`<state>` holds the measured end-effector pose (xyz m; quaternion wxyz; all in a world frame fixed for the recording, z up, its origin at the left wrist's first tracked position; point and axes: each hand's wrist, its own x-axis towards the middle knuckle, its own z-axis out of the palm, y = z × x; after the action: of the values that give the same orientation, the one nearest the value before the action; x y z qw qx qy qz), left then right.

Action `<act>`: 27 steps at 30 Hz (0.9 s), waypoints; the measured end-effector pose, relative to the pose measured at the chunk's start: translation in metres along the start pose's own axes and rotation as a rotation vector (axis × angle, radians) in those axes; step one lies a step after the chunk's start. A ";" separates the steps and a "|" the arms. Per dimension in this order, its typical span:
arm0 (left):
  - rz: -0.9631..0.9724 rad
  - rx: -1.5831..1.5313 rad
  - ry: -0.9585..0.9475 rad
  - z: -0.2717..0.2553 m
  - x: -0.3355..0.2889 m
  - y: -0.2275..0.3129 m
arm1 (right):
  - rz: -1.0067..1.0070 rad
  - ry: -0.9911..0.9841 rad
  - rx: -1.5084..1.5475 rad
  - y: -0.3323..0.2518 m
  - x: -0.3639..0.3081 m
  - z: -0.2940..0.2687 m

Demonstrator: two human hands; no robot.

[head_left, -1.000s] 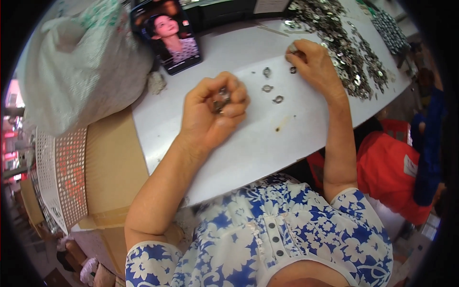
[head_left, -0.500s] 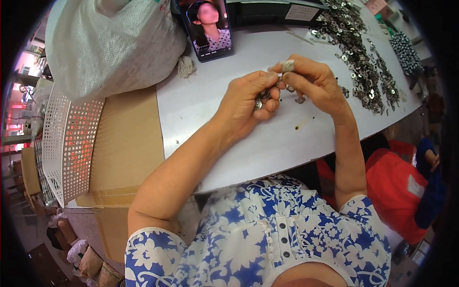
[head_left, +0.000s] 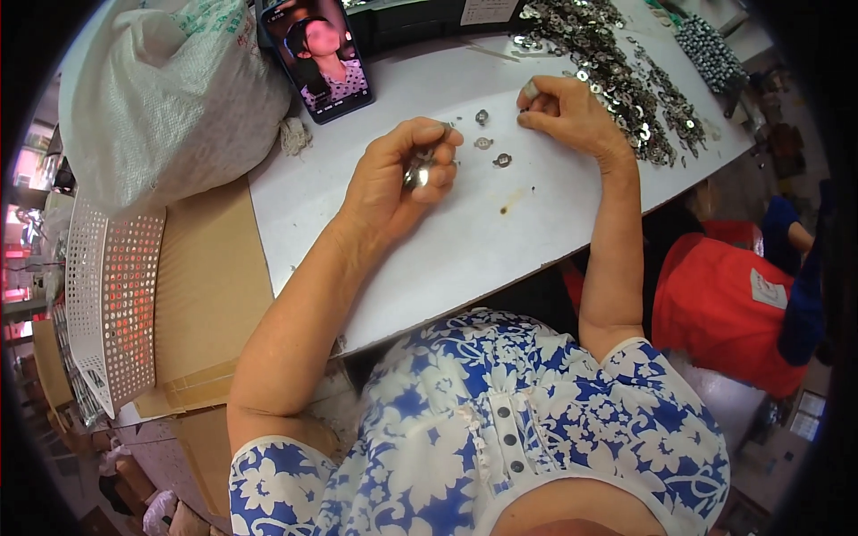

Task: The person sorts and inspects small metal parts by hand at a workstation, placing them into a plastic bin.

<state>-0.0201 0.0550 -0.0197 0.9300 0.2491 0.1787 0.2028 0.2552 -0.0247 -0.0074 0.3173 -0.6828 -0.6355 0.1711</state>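
My left hand (head_left: 407, 170) is curled closed around several small shiny metal discs (head_left: 416, 177), raised over the white table. To its right, three little metal pieces (head_left: 502, 160) with round centres lie apart on the tabletop. My right hand (head_left: 567, 116) is held beyond them, beside the big heap of metal parts (head_left: 617, 76). Its thumb and forefinger are pinched together, and a light wrap (head_left: 532, 90) circles one finger. Whatever sits in that pinch is too small to make out.
A phone (head_left: 320, 67) showing a person stands at the back, near a white woven sack (head_left: 165, 107). Left of the table are cardboard (head_left: 210, 286) and a perforated white basket (head_left: 112, 304). A dark bin (head_left: 402, 25) stands behind; a red-covered seat (head_left: 724, 304) is at the right.
My hands were together and have parted, the right one moving away toward the heap. Loose metal pieces now show on the table between them. The whole view has shifted a little.
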 end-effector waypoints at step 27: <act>-0.034 0.062 0.055 0.002 -0.005 0.009 | -0.119 -0.185 0.128 -0.058 0.023 0.011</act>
<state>-0.0260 0.0597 -0.0121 0.9198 0.2691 0.2146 0.1883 0.2070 -0.0002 0.0264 0.3098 -0.6036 -0.6891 0.2546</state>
